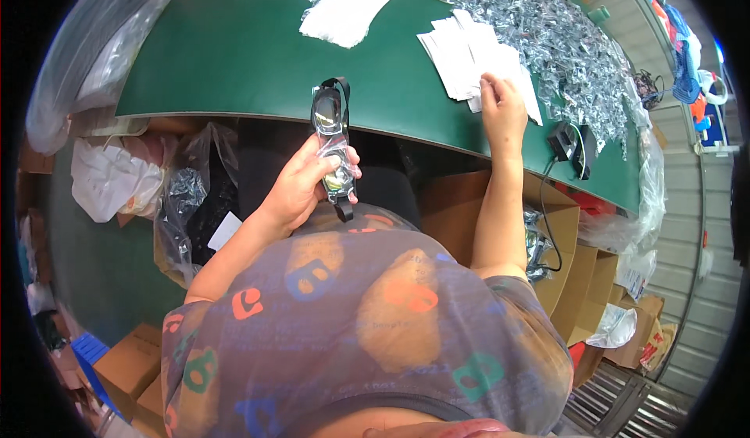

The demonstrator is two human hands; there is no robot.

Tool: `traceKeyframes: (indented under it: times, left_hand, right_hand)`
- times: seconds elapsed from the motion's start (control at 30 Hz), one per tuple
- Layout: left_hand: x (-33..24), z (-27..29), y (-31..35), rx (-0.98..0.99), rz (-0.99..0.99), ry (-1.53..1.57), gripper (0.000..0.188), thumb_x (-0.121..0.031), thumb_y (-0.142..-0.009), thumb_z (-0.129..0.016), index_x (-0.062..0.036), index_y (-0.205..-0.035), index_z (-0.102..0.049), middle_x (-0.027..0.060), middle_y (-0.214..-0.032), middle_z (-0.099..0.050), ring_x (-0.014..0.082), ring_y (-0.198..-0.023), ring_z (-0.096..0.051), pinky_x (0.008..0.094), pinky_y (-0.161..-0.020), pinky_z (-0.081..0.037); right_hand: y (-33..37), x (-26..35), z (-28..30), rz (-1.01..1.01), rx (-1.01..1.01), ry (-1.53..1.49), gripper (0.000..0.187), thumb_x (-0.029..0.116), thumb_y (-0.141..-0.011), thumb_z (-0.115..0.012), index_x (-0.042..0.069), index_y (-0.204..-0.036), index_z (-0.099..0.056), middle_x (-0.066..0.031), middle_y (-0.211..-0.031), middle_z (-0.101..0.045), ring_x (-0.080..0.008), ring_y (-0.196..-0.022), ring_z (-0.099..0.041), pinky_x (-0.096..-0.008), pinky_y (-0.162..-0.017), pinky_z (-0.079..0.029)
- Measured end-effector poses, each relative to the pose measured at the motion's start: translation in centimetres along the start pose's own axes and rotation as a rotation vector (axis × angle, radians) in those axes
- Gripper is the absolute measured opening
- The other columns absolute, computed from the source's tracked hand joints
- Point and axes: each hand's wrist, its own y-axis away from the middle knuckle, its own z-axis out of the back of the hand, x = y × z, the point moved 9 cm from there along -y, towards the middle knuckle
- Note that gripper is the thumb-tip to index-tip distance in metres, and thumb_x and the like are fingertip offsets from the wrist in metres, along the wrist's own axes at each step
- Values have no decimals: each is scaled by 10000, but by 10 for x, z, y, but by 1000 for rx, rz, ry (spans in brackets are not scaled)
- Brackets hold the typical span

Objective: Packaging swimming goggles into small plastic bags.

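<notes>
My left hand (pixel 301 176) is closed round a pair of swimming goggles (pixel 327 110) with mirrored lenses and a black strap, held upright in front of the table's near edge. Its thumb lies across the lower lens. Over to the right, my right hand (pixel 504 114) reaches onto a fanned pile of white paper slips (pixel 461 59). Thumb and fingertips come together in a pinch at the pile's near side, on a slip as far as I can see.
A large heap of small clear plastic-wrapped pieces (pixel 547 24) covers the right of the green table (pixel 211 55). White bags (pixel 348 8) lie at the back. A black adapter with a cable (pixel 561 139) sits near the right edge. Cardboard boxes (pixel 461 211) stand below.
</notes>
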Motion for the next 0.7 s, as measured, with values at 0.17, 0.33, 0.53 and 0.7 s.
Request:
traceKeyframes:
  times: [0.17, 0.33, 0.53, 0.7]
  left_hand:
    - [-6, -9, -3, 33, -12, -28, 335, -89, -1031, -504, -65, -1363, -462, 102, -1199, -608, 209, -1061, -654, 419, -799, -634]
    - [-6, -9, 0, 17, -30, -20, 355, -75, -1017, -512, -62, -1368, -461, 98, -1188, -605, 212, -1057, -652, 415, -799, -627]
    - [-8, -9, 3, -2, -8, -38, 357, -72, -1016, -520, -63, -1368, -462, 91, -1174, -610, 202, -1052, -653, 413, -795, -627]
    - [-7, -9, 1, 6, -23, -7, 375, -81, -1017, -539, -64, -1382, -454, 91, -1162, -613, 198, -1028, -650, 411, -775, -625]
  right_hand:
    - [-33, -37, -36, -85, 248, 276, 493, 515, -960, -650, 35, -1005, -756, -146, -894, -716, -304, -791, -688, -430, -734, -520]
    - [-31, -52, -55, -228, 363, 115, 474, 506, -917, -711, 32, -937, -739, -121, -801, -720, -302, -744, -684, -404, -720, -520]
    - [-24, -59, -38, -273, 270, -33, 409, 426, -941, -704, 19, -907, -700, -156, -794, -686, -315, -747, -671, -429, -715, -502]
    - [-14, -17, -18, -89, 214, -245, 329, 272, -1027, -672, -3, -846, -670, -2, -711, -582, -93, -676, -491, -304, -608, -401]
